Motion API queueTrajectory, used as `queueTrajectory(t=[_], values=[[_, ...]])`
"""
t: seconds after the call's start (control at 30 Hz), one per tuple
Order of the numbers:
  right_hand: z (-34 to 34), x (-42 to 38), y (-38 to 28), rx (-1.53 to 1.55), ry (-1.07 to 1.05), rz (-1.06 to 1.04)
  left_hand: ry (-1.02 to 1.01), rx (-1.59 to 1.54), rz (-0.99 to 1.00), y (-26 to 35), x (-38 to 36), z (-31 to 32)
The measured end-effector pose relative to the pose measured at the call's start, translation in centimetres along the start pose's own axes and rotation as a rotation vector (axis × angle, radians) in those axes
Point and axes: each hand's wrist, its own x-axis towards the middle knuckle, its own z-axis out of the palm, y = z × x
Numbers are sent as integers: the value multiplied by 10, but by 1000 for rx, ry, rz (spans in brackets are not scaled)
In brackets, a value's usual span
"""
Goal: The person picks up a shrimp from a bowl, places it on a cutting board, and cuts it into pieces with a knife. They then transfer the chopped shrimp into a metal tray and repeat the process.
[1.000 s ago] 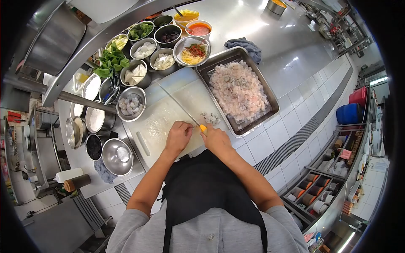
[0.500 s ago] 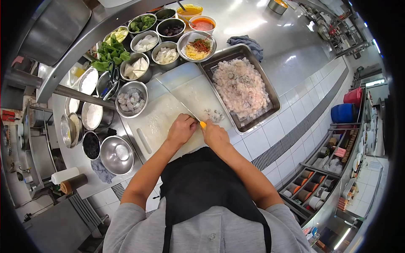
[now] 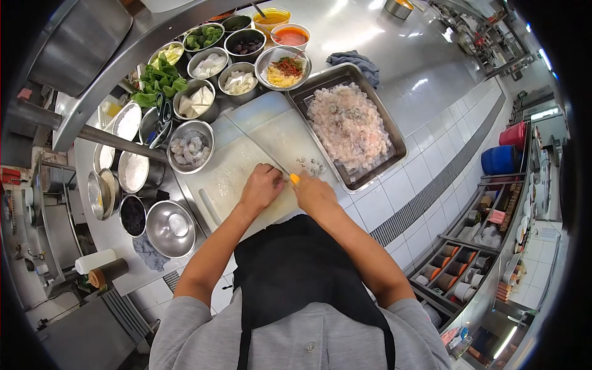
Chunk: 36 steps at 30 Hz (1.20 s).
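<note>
On the white cutting board (image 3: 231, 166), my right hand (image 3: 316, 196) is closed round the yellow handle of a knife (image 3: 262, 147), whose long blade points away to the upper left. Close beside the blade, my left hand (image 3: 262, 186) presses on the board with curled fingers; whatever lies under the fingertips is hidden. Small chopped pieces, greyish like shrimp (image 3: 311, 166), lie right of the blade. A steel bowl of peeled raw shrimp (image 3: 190, 152) stands at the board's left edge. Right of the board, a deep metal tray (image 3: 399, 147) holds a heap of pale pink chopped meat (image 3: 350, 123).
Several steel bowls of ingredients crowd the back left, including leafy greens (image 3: 159, 80) and a red sauce (image 3: 291, 36). An empty steel bowl (image 3: 171, 228) sits at the lower left beside a grey cloth (image 3: 150, 254). Another cloth (image 3: 354, 66) lies behind the tray. A metal rail (image 3: 117, 143) crosses the left side.
The view has shifted slightly. Both hands remain at the same place on the board, the right still holding the knife, with only slight movement at the fingers.
</note>
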Motion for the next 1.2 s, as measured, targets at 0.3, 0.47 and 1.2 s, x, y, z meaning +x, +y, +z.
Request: queueTrajectory(t=[0.3, 0.47, 1.2], values=[[20, 4, 0, 13, -50, 64, 39, -7, 38, 0, 0, 5], [-3, -23, -2, 20, -73, 89, 37, 17, 4, 4, -2, 4], [20, 12, 14, 136, 66, -25, -93, 82, -37, 5, -12, -10]])
